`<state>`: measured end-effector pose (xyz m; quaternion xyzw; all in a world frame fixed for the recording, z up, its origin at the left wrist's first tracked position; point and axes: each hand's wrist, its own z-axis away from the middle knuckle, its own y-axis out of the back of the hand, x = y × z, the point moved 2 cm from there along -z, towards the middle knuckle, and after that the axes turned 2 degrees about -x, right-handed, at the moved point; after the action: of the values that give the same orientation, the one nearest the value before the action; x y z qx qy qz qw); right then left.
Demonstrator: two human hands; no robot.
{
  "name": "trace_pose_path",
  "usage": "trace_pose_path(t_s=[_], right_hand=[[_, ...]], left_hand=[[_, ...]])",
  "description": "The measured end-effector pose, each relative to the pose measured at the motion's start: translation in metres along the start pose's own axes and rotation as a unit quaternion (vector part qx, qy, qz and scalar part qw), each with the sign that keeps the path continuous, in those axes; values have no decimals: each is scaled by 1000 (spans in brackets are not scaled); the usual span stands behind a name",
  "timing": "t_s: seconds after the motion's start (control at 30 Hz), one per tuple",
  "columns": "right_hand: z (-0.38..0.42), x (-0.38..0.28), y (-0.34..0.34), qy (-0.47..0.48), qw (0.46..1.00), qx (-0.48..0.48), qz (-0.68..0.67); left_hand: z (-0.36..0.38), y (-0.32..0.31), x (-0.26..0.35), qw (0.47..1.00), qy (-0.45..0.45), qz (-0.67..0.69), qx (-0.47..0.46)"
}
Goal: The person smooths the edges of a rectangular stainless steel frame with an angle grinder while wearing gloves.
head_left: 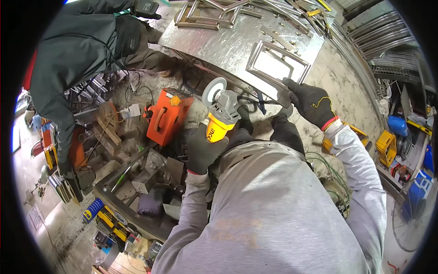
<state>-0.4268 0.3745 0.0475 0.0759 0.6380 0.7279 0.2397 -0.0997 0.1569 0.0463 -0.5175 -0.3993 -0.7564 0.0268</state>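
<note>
My left hand (pixel 204 148), in a dark work glove, is wrapped round the yellow body of an angle grinder (pixel 219 122). The grinder's white round disc (pixel 214 91) points up and away from me, apart from the metal. At the table's near edge my right hand (pixel 315 102), gloved too, has its fingers closed on the near corner of a shiny rectangular metal frame (pixel 267 77). The frame lies on the metal-topped table (pixel 205 43). My fingertips are partly hidden under the corner.
More metal frames (pixel 207 20) and tools lie along the table's far side. An orange machine (pixel 168 116) stands on the floor to the left. A co-worker in dark clothes (pixel 82 50) bends over at the left. A scrap-filled bin (pixel 150 182) is near my left arm.
</note>
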Motion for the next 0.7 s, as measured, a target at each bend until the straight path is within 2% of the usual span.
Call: trace_pose_path(t_s=[0.07,0.13,0.2,0.23,0.27,0.33,0.37,0.47,0.5,0.53,0.6,0.63,0.7], right_hand=[[9,2,-11,-11,988,26,-155],[15,-3,-13,-41,981,3,-187],[23,-6,-15,-96,957,49,-269],[27,-4,-23,-153,949,75,-265],[28,-3,-28,-154,948,79,-267],[30,2,-34,-302,856,101,-406],[30,4,-36,-322,827,119,-444],[18,31,-61,-281,849,83,-440],[13,39,-69,-272,885,103,-363],[5,43,-61,-274,883,108,-367],[-5,51,-45,-299,782,-105,-537],[-5,48,-33,-299,781,-102,-539],[-7,40,-12,-292,787,-176,-514]], left_hand=[[2,-6,0,1000,9,11,-9],[1,-10,3,1000,14,22,-18],[1,-10,7,999,21,22,-16],[2,-10,6,1000,17,20,-16],[2,-9,4,1000,23,3,-17],[3,-9,0,999,23,-19,-17],[3,-9,-3,1000,17,-7,-12],[3,-4,-3,999,21,-9,-25],[3,-3,-4,998,40,-19,-41],[2,-3,-6,998,36,-23,-42],[0,-5,-9,1000,1,-11,-13],[-1,-4,-4,1000,-1,-13,-13],[-3,-3,6,1000,3,-7,-29]])
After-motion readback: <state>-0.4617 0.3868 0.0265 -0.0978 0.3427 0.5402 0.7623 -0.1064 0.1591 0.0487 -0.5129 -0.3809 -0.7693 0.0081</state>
